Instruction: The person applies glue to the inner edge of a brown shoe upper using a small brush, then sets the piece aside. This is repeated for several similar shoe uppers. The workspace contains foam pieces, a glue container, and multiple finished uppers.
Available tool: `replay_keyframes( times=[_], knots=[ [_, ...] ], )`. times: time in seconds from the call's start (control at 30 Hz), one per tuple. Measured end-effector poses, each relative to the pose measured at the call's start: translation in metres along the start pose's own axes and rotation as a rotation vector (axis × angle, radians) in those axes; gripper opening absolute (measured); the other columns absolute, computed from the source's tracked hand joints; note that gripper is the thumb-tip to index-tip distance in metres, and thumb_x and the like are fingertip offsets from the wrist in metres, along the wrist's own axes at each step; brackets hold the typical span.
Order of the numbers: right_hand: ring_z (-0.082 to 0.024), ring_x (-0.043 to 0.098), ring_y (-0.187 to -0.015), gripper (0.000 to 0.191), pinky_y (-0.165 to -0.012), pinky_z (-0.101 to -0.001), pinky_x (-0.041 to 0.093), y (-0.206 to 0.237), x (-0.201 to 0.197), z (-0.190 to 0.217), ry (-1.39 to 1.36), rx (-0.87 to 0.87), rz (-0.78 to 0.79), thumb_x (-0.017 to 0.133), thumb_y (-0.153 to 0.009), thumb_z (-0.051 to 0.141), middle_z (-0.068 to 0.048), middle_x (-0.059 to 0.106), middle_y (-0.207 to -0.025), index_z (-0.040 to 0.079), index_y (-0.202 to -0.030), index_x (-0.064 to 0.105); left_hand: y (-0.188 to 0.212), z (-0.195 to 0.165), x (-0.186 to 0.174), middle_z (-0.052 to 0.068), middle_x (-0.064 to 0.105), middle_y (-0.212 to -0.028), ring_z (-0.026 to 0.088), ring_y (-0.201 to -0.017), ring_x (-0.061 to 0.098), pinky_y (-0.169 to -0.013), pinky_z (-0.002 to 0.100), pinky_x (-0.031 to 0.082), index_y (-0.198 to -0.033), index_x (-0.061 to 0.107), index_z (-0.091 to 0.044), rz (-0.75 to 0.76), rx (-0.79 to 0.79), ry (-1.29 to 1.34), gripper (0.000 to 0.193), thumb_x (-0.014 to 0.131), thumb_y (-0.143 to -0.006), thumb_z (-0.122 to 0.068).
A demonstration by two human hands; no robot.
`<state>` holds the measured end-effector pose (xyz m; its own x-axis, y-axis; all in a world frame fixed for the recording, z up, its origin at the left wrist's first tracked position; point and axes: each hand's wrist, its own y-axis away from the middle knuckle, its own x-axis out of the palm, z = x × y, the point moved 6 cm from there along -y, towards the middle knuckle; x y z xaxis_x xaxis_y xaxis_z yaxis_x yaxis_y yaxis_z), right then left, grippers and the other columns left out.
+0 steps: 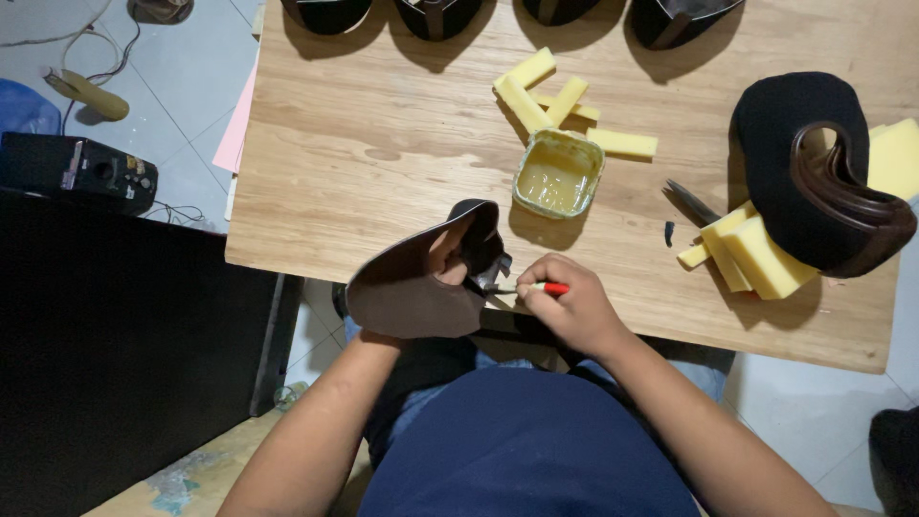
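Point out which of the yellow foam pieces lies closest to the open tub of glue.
The flat yellow foam strip just right of the glue tub, almost touching its rim. The other strips fan out behind it, and the thicker blocks sit far right.

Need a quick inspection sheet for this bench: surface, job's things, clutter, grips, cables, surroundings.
Surface: wooden table, pale, a few stains.
Job's things: brown leather piece curved over the left hand; red-handled tool at its edge; small tub of yellowish glue behind.
Clutter: yellow foam blocks by the tub, more at right; dark shoe upper on them; blade; dark pieces along the far edge.
Grips: left hand inside the leather; right hand pinching the tool.
Cables: wires on the floor.
Surroundings: grey tiled floor, black box, pink sheet.
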<state>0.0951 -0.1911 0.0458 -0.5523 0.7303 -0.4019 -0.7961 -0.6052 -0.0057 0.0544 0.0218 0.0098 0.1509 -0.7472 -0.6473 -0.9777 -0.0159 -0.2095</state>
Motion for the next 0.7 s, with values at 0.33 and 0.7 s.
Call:
replay_keyframes(
  times=[0.33,0.7],
  knots=[
    [-0.028,0.068,-0.094,0.012,-0.081,-0.0342,0.054,-0.001,-0.009,0.037,0.280,-0.314,-0.206,0.070,-0.092,0.006,-0.014,0.065,-0.101,-0.001,-0.100,0.065,-0.005,-0.001,-0.002,0.012,0.071,-0.113,0.018,-0.097,0.068,-0.090,0.031,0.055,-0.144,0.056,-0.008,-0.059,0.008,-0.035,0.051,0.051,-0.094,-0.012],
    [-0.029,0.068,-0.092,0.011,-0.081,-0.0352,0.055,-0.009,-0.008,0.028,0.203,-0.259,-0.185,0.070,-0.091,0.006,-0.013,0.066,-0.100,0.000,-0.099,0.064,-0.007,0.004,0.027,0.003,0.073,-0.103,0.008,-0.085,0.065,-0.077,0.025,0.055,-0.143,0.062,0.001,0.325,-0.410,0.698,0.050,0.046,-0.097,-0.011]
  ],
)
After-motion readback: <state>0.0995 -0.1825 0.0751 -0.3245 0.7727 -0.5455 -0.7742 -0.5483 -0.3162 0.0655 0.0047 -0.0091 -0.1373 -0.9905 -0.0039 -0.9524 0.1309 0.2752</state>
